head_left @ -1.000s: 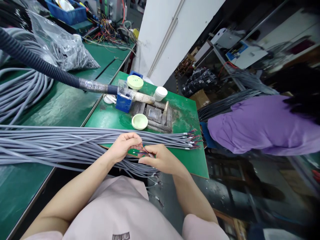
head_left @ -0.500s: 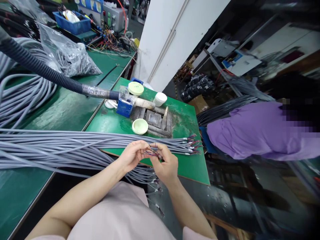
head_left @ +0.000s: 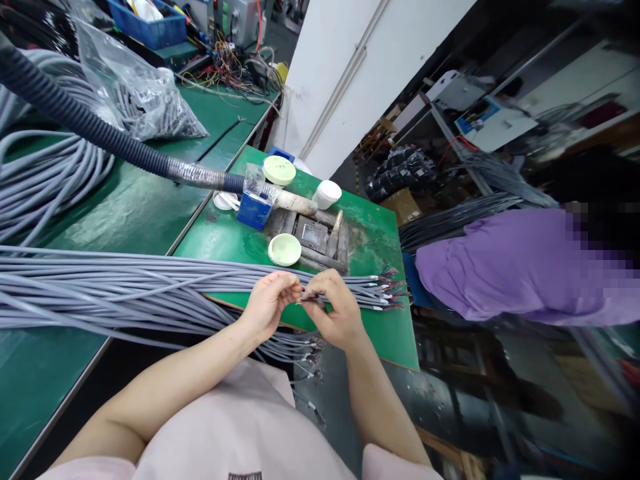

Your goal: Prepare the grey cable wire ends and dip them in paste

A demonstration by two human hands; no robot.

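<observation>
Carefully, with your left hand (head_left: 267, 303) and right hand (head_left: 340, 313) both pinching the thin, dark wires (head_left: 311, 299) near the long, grey, round-sheathed cables (head_left: 125, 264) on the green tabletop (head_left: 390, 340), steady each strand without tugging.

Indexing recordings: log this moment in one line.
right hand: holding thin dark wires; left hand: at same wires; nearby: long grey round cables
</observation>
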